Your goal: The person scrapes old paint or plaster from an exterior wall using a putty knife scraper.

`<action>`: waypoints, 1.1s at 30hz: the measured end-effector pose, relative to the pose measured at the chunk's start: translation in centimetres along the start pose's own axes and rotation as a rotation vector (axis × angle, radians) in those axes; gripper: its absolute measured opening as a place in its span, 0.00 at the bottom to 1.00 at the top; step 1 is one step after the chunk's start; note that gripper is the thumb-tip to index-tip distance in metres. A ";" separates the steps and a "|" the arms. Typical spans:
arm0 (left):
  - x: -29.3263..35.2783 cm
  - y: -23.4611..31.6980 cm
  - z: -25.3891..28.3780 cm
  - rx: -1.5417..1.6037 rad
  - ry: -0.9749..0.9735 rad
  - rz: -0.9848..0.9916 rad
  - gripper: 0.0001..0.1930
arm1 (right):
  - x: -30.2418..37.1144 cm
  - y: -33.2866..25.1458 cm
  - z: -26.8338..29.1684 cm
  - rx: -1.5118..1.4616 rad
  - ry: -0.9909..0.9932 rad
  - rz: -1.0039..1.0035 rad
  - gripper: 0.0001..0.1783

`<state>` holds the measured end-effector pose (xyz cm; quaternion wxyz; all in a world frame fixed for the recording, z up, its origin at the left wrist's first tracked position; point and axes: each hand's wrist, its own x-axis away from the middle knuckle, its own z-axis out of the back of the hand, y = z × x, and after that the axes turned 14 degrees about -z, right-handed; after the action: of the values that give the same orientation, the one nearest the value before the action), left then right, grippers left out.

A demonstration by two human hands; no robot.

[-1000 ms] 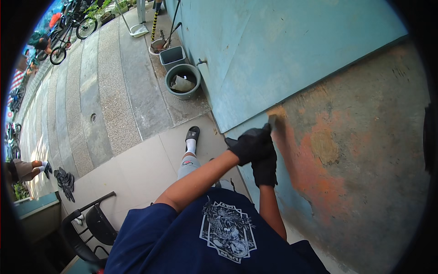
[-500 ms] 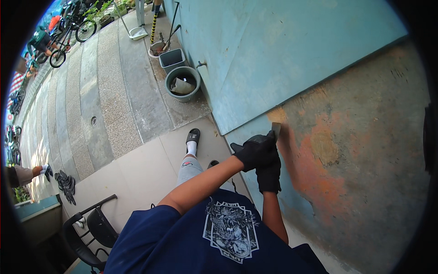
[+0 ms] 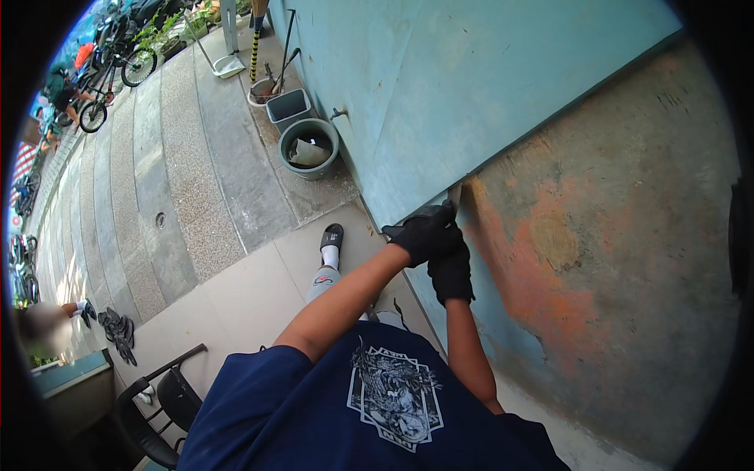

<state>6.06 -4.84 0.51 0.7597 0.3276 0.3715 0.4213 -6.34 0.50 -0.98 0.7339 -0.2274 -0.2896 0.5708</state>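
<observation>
Both my hands wear black gloves and are closed together around a scraper (image 3: pixel 455 194), of which only the flat metal blade shows. My left hand (image 3: pixel 422 234) lies across the top, and my right hand (image 3: pixel 451 275) is just below it; the handle is hidden in the gloves. The blade is at the wall, close under the lower edge of a raised light-blue wall panel (image 3: pixel 503 86). Right of my hands the wall surface (image 3: pixel 644 204) is bare grey-brown with orange patches, and a strip of blue paint (image 3: pixel 496 310) remains beside my right forearm.
Along the wall stand a round grey pot (image 3: pixel 334 149), a rectangular grey bin (image 3: pixel 288 108) and a small bucket with tools (image 3: pixel 260 92). A black chair (image 3: pixel 179 396) is at lower left, near dark sandals (image 3: pixel 118 334). Another person's leg (image 3: pixel 67 308) shows at the left, and a bicycle (image 3: pixel 110 86) stands farther off.
My hands and the scraper have moved up and left along the wall, bringing the blade to the panel's lower edge. The view has shifted slightly.
</observation>
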 end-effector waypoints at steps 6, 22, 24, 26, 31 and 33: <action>1.3 2.4 1.1 0.032 -0.081 -0.048 0.29 | 2.5 -1.8 0.9 -0.063 0.067 0.068 0.20; 0.5 0.5 2.0 0.075 -0.099 0.044 0.31 | 0.3 -2.9 0.3 0.170 -0.066 0.013 0.32; 0.7 1.2 1.8 0.062 -0.069 -0.031 0.31 | 0.6 -1.9 0.1 0.133 -0.009 0.057 0.32; 2.1 1.4 1.2 0.032 0.032 -0.207 0.31 | 1.9 -2.5 1.2 0.192 -0.171 -0.049 0.32; 3.5 6.3 -2.7 0.053 0.029 -0.198 0.28 | 5.7 0.5 4.9 0.101 0.141 0.155 0.23; 3.2 6.2 -3.3 0.049 0.013 -0.165 0.28 | 5.5 1.4 5.6 0.050 0.009 -0.038 0.23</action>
<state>2.03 1.27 2.99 0.7812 0.3118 0.4122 0.3501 -10.16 6.16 3.07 0.7512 -0.2062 -0.2763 0.5629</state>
